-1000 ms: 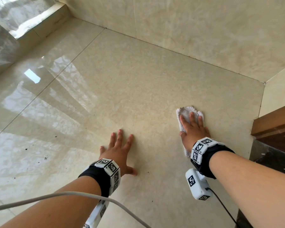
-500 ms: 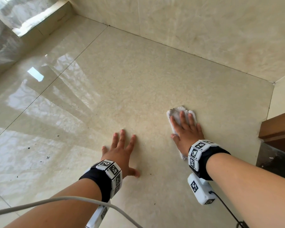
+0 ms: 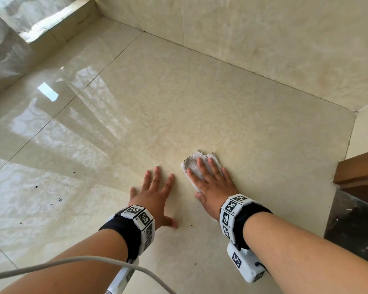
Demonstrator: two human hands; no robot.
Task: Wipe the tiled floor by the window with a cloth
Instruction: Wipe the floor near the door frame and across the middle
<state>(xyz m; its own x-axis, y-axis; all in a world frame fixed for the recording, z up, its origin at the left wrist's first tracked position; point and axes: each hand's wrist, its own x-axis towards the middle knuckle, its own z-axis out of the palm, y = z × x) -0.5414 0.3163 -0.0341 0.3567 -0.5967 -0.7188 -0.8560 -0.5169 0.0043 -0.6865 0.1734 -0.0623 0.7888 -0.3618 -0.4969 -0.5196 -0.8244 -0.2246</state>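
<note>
Right hand [image 3: 214,187] presses flat on the cloth [image 3: 193,161], left hand [image 3: 153,198] splayed on tiled floor [image 3: 179,102] beside it; wooden ledge [image 3: 359,167] at right

The glossy cream tiled floor [image 3: 200,107] carries a crumpled white cloth [image 3: 192,161], which lies flat under the straight fingers of the right hand [image 3: 214,185] pressing it down. Just left of the cloth, the left hand [image 3: 152,198] rests palm-down on bare tile with its fingers spread, not touching the cloth. Well to the left of the cloth, dark specks [image 3: 60,199] of dirt dot the tile under bright window glare. A thin grout line [image 3: 83,90] runs diagonally, further left of the cloth.
</note>
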